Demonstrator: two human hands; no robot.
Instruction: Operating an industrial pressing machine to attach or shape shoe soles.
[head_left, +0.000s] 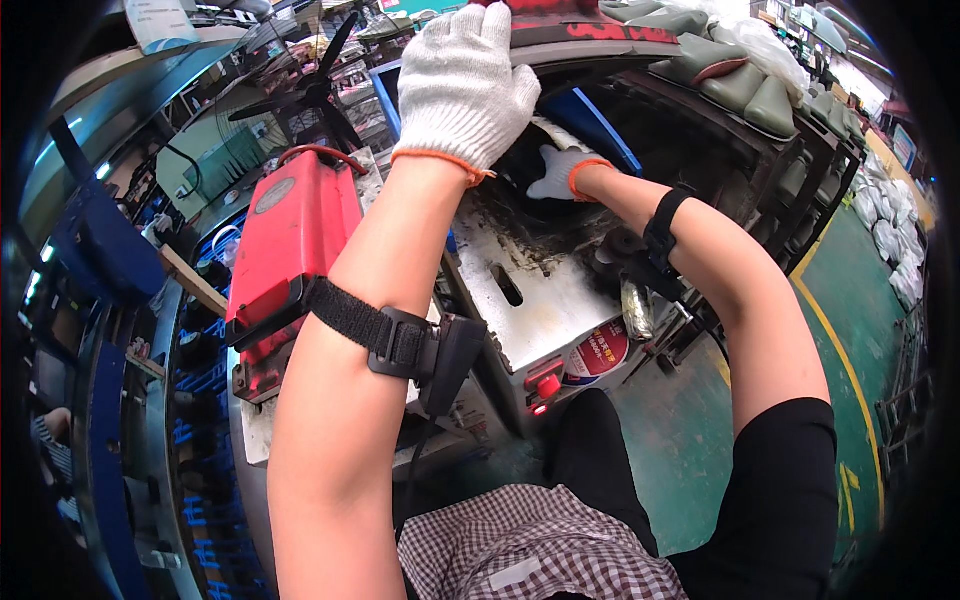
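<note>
My left hand point(462, 92), in a white knitted glove with an orange cuff, is raised at the left end of the machine's red upper part point(600, 32). Its back faces me, the thumb stands out to the right and the fingers point up and away; I cannot tell whether it touches the machine. Lower and farther right, my right hand point(566, 174), gloved the same way, reaches over a dark, glossy piece point(525, 172) beneath the upper part. Its thumb and fingers are spread apart, and whether they press on the piece is unclear. Nothing held shows in either hand.
A red metal housing point(300, 215) stands left of the worn white machine top point(530, 315). A red button point(548, 384) sits on the front. Greenish-grey shoe-shaped forms point(735, 85) line a rack at upper right. A black fan point(310, 90) is behind. Green floor point(830, 330) carries yellow lines.
</note>
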